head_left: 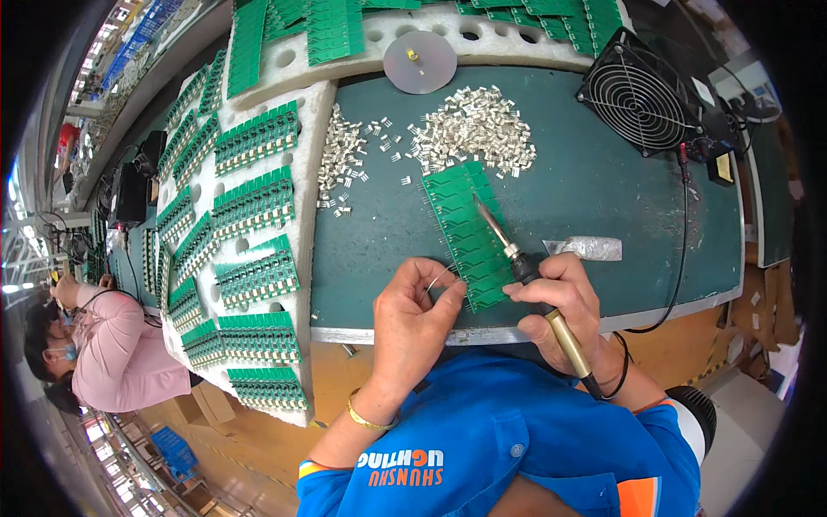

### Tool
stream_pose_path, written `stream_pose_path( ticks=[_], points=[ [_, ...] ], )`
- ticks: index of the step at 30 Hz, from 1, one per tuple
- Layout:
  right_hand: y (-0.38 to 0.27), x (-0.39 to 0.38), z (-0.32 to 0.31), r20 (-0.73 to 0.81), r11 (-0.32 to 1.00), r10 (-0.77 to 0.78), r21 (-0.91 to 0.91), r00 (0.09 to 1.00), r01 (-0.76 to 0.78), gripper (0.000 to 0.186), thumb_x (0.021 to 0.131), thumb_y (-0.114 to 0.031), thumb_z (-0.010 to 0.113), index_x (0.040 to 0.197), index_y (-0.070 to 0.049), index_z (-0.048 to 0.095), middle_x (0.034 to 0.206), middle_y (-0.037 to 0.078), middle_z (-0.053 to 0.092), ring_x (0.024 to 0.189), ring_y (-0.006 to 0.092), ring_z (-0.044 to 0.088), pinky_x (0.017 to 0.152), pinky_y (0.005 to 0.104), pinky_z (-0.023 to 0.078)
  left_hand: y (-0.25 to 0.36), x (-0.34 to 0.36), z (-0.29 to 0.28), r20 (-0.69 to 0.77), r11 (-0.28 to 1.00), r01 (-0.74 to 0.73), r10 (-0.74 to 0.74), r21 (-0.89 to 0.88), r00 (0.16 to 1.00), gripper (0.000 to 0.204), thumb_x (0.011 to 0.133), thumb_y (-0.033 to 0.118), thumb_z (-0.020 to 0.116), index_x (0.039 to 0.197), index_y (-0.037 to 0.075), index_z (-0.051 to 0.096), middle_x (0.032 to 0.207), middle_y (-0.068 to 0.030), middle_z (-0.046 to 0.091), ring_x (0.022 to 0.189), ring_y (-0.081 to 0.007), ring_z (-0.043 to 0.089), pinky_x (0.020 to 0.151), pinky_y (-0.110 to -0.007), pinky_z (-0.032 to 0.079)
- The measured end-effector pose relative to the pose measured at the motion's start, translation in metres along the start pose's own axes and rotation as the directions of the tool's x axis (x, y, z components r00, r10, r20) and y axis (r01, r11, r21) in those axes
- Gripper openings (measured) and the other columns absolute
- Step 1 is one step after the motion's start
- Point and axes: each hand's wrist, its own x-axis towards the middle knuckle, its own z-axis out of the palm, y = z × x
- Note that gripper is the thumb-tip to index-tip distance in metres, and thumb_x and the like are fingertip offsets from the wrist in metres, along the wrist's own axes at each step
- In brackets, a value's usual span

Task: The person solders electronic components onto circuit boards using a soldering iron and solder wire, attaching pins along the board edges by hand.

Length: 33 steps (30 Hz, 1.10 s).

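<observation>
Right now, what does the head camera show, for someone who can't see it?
The right hand holds a black-and-gold soldering iron over a green circuit-board strip, while the left hand pinches thin solder wire. A pile of small silver metal clips lies beyond.

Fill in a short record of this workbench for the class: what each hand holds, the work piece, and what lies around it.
Right hand: grips a soldering iron, tip on the board
Left hand: pinches thin solder wire
Work piece: green circuit board strip on green mat
Behind it: pile of small metal parts
Left side: white foam trays of green boards
Far right: black fan
</observation>
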Motion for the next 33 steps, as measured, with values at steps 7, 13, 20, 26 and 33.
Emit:
stream_pose_path(
  ticks=[7, 13, 20, 26, 33],
  points=[
    [0.001, -0.011, -0.012, -0.061, 0.981, -0.034, 0.191, 0.998, 0.045, 0.03, 0.088, -0.03, 0.067, 0.095, -0.001, 0.067, 0.071, 0.007, 0.053, 0.056, 0.0214, 0.049, 0.052, 0.0321, 0.041, -0.008, 0.004, -0.002, -0.003, 0.992, 0.065, -0.066, -0.107, 0.998, 0.011, 0.085, 0.005, 0.071, 0.086, 0.004, 0.06, 0.063, 0.0081, 0.05, 0.052, 0.001, 0.033, 0.045, -0.02, 0.026],
    [0.003, -0.02, -0.021, -0.055, 0.974, -0.05, 0.217, 0.997, 0.061, 0.023, 0.085, -0.024, 0.067, 0.091, -0.001, 0.069, 0.069, 0.007, 0.054, 0.056, 0.021, 0.049, 0.053, 0.0336, 0.039, 0.005, 0.005, -0.004, 0.07, 0.961, 0.149, -0.136, -0.232, 0.988, 0.012, 0.087, -0.001, 0.068, 0.09, 0.004, 0.057, 0.076, 0.0034, 0.06, 0.066, -0.0008, 0.05, 0.058, -0.017, 0.039],
    [0.002, -0.019, -0.02, -0.029, 0.978, -0.061, 0.198, 0.998, 0.065, 0.03, 0.094, -0.032, 0.059, 0.091, -0.002, 0.065, 0.071, 0.008, 0.053, 0.058, 0.0223, 0.046, 0.054, 0.0347, 0.039, 0.008, 0.004, 0.002, 0.051, 0.939, 0.156, -0.148, -0.306, 0.988, 0.012, 0.088, -0.002, 0.068, 0.092, 0.003, 0.057, 0.078, 0.0016, 0.062, 0.065, 0.0004, 0.052, 0.054, -0.015, 0.038],
    [0.004, -0.018, -0.02, -0.043, 0.976, -0.068, 0.204, 0.997, 0.076, 0.018, 0.08, -0.019, 0.07, 0.089, -0.002, 0.07, 0.069, 0.006, 0.056, 0.055, 0.0205, 0.05, 0.056, 0.0348, 0.041, 0.003, 0.005, 0.001, 0.038, 0.959, 0.147, -0.142, -0.241, 0.989, 0.012, 0.087, 0.0, 0.069, 0.087, 0.005, 0.058, 0.068, 0.0082, 0.053, 0.056, 0.0027, 0.036, 0.048, -0.017, 0.026],
    [0.003, -0.017, -0.021, -0.035, 0.974, -0.047, 0.219, 0.998, 0.054, 0.016, 0.078, -0.015, 0.07, 0.089, -0.003, 0.07, 0.069, 0.006, 0.056, 0.056, 0.0204, 0.051, 0.057, 0.0345, 0.042, 0.001, 0.005, -0.003, 0.068, 0.957, 0.191, -0.18, -0.22, 0.981, 0.014, 0.087, -0.004, 0.068, 0.09, 0.005, 0.057, 0.084, -0.0002, 0.065, 0.076, -0.004, 0.06, 0.069, -0.017, 0.049]
  ],
)
